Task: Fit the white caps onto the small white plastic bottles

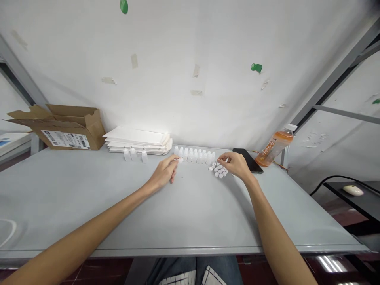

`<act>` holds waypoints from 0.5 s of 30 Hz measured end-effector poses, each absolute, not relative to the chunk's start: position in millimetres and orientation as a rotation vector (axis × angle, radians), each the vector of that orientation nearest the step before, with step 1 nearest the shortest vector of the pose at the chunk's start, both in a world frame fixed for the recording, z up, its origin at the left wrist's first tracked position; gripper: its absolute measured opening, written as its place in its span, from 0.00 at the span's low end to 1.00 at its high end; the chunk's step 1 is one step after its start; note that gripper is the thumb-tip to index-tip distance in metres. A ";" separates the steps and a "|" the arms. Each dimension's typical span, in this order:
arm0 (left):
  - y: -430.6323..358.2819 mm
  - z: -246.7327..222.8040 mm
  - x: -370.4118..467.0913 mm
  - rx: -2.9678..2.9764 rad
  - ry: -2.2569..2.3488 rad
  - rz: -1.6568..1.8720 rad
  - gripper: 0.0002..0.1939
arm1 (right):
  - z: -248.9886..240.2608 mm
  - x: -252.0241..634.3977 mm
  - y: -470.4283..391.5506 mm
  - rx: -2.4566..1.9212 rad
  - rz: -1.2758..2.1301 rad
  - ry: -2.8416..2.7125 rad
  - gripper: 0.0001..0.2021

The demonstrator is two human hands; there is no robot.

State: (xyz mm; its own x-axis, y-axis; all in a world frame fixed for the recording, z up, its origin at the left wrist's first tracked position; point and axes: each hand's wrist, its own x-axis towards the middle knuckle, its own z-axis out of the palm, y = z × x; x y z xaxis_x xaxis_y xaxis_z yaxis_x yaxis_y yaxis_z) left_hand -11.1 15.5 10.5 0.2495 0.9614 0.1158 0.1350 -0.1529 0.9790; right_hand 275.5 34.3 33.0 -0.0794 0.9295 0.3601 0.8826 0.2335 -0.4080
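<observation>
My left hand [164, 172] pinches a small white plastic bottle [180, 160] between thumb and fingertips, at the left end of a group of bottles. Those small translucent bottles [194, 156] stand upright, close together in rows, between my two hands. My right hand [235, 163] is over a cluster of small white caps [219, 171], its thumb and fingers closed together at the cluster's far edge. Whatever is between those fingertips is too small to make out. Off to the left, 3 bottles with thin dark tips [133, 153] stand upright apart from the group.
Against the wall lie a stack of white sheets or envelopes [136, 138] and an open cardboard box [71, 132]. On the right, a black phone-like slab [252, 161] lies beside a leaning orange drink bottle [274, 146]. The grey table [178, 221] ends near my lap.
</observation>
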 end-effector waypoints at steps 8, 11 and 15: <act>15.8 10.8 -7.4 1.366 0.980 0.963 0.13 | 29.9 257.6 29.9 -1.714 0.063 -2.112 0.07; 14.9 12.3 -6.4 1.232 0.950 0.926 0.11 | 28.4 251.8 28.1 -1.740 0.075 -2.151 0.07; 13.5 16.8 -6.6 1.139 0.927 0.905 0.09 | 28.7 250.2 27.4 -1.758 0.047 -2.167 0.08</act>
State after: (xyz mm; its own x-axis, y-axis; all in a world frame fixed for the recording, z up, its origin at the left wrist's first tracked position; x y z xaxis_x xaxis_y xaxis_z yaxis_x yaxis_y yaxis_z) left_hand -6.6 13.5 16.8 0.3493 0.9278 -0.1310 -0.1091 0.1791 0.9778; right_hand 250.2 27.4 28.7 -0.1696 0.9542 0.2463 0.9428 0.2299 -0.2415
